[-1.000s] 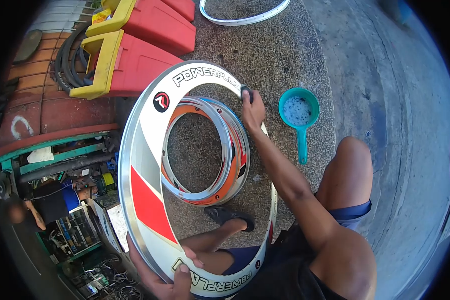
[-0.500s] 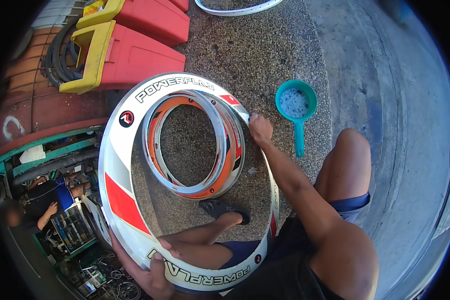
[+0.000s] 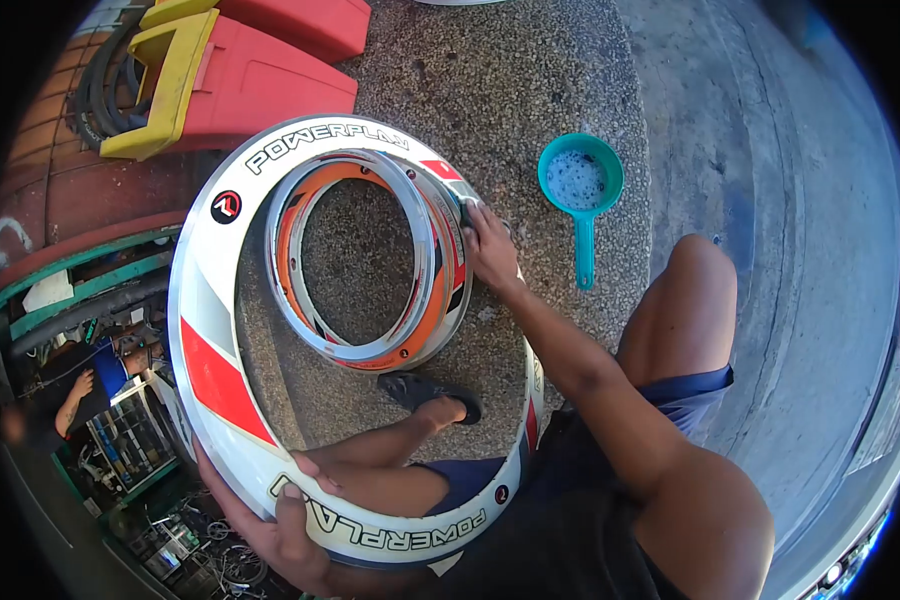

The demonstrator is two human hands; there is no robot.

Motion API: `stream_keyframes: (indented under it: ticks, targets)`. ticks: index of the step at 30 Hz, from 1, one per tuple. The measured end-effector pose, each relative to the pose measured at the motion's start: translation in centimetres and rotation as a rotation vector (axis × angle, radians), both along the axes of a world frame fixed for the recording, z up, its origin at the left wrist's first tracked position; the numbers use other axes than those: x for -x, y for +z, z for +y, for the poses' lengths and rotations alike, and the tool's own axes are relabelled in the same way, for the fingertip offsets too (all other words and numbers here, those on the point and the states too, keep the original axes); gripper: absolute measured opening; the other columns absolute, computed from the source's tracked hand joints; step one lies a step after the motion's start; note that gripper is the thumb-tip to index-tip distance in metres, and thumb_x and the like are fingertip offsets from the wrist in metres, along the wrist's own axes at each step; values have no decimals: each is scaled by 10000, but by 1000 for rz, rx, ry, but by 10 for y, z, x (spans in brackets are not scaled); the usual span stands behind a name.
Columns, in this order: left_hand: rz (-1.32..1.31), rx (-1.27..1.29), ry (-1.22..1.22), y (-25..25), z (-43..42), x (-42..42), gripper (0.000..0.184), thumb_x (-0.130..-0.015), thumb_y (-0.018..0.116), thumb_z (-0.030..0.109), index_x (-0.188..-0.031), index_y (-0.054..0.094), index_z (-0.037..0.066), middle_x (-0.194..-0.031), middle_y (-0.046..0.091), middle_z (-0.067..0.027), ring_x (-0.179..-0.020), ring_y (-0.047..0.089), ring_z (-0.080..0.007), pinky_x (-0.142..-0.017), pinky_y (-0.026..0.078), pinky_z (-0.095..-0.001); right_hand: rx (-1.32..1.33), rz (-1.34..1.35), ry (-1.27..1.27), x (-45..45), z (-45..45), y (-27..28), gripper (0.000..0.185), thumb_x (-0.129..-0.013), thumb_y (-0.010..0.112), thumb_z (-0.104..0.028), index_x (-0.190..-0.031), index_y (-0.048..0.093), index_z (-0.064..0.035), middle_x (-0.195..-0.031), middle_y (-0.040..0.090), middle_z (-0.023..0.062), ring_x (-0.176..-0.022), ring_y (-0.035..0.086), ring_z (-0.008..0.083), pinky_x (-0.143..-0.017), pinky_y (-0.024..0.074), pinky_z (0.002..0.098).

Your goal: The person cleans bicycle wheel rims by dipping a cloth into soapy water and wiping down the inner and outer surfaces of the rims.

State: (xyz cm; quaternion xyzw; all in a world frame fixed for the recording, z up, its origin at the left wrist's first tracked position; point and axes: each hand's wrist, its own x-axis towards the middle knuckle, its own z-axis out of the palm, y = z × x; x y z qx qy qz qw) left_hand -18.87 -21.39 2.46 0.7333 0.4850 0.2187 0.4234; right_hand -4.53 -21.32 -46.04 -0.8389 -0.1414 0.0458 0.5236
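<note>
A large white deep bicycle rim [image 3: 220, 375] with red and grey patches and "POWERPLAY" lettering stands tilted before me. My left hand [image 3: 285, 530] grips its lower left side, thumb on the printed face and fingers around the inner edge. On the rim's upper right side rests my right hand [image 3: 492, 245], fingers bent over the surface. Something small and dark shows at those fingertips; its kind I cannot make out. Through the rim's opening I see stacked smaller rims [image 3: 400, 358], orange and silver, lying on the speckled ground.
A teal dipper [image 3: 585, 230] with foamy water sits to the right. Red-and-yellow bins [image 3: 260, 80] stand at upper left beside black tires [image 3: 105, 95]. Another person [image 3: 80, 385] is at far left, near a tool case [image 3: 135, 440]. My sandalled foot [image 3: 430, 398] lies beyond the rim.
My right hand has slid up and inward along the rim's right side, its fingers now spread across the face. My left hand keeps its hold. The whole view has shifted slightly.
</note>
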Motion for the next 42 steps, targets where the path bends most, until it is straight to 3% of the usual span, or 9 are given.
stream_keyframes:
  ticks: [3, 11, 20, 23, 30, 34, 36, 39, 42]
  targets:
    - [-26, 23, -21, 1, 8, 5, 992, -747, 563, 60, -1635, 124, 23, -847, 617, -190, -661, 625, -227, -663, 553, -334, 374, -198, 160, 63, -48, -10, 453, -1024, 561, -255, -1476, 543, -245, -1527, 488, 170, -1330, 518, 409, -1001, 522, 536]
    - [-84, 92, -36, 1, 12, 8, 962, -778, 521, 33, -1641, 97, 8, -873, 639, -207, -682, 631, -229, -691, 543, -336, 716, 548, 365, 109, -93, 44, 625, -1005, 555, -170, -1593, 359, -242, -1468, 482, 276, -1069, 681, 474, -827, 588, 572]
    - [-82, -18, -109, -46, 17, 21, 976, -772, 615, 94, -1594, 123, -93, -877, 641, -220, -689, 639, -230, -705, 538, -350, 196, -47, -48, -26, -36, -29, 616, -990, 592, -123, -1554, 349, -76, -1480, 478, 249, -1296, 537, 452, -1041, 501, 528]
    - [5, -146, -92, -49, 16, 20, 1002, -763, 655, 124, -1597, 147, -99, -1005, 626, -251, -765, 661, -259, -723, 542, -375, 274, -82, -20, -31, -37, -25, 609, -986, 571, -106, -1551, 351, -49, -1468, 487, 265, -1290, 534, 472, -1026, 517, 518]
    - [-105, -67, 36, -43, 4, -2, 951, -813, 633, 104, -1619, 153, -49, -916, 629, -223, -750, 627, -236, -679, 522, -345, 587, 11, 16, 12, -50, -13, 595, -996, 489, -82, -1572, 339, -65, -1250, 569, 306, -1180, 602, 483, -891, 576, 521]
    - [-188, -11, -7, -41, -10, 1, 791, -873, 560, 12, -1588, 225, -31, -934, 645, -226, -732, 624, -250, -675, 552, -370, 749, 370, 60, 52, -69, 26, 575, -1028, 452, -82, -1588, 317, -82, -1149, 596, 283, -1018, 684, 446, -781, 599, 513]
    - [-189, 45, 31, -32, -14, 4, 802, -839, 616, 95, -1527, 248, -92, -937, 650, -272, -793, 683, -267, -755, 599, -387, 744, 514, 72, 71, -77, 38, 567, -1045, 438, -89, -1597, 307, -91, -1131, 606, 279, -971, 703, 438, -764, 603, 509]
    - [-512, 634, -366, -26, 9, 11, 857, -797, 617, 141, -1447, 192, -223, -1112, 612, -340, -988, 727, -396, -921, 644, -471, 712, 530, 34, 84, -81, 24, 558, -1075, 413, -117, -1617, 280, -118, -1107, 625, 259, -945, 717, 419, -763, 603, 509]
    - [-580, 883, -395, -14, 9, -20, 984, -789, 599, 194, -1601, 116, -79, -987, 600, -233, -670, 634, -245, -575, 553, -331, 729, 570, 54, 87, -81, 30, 565, -1085, 414, -144, -1628, 261, -121, -1111, 635, 247, -949, 719, 417, -768, 602, 516]
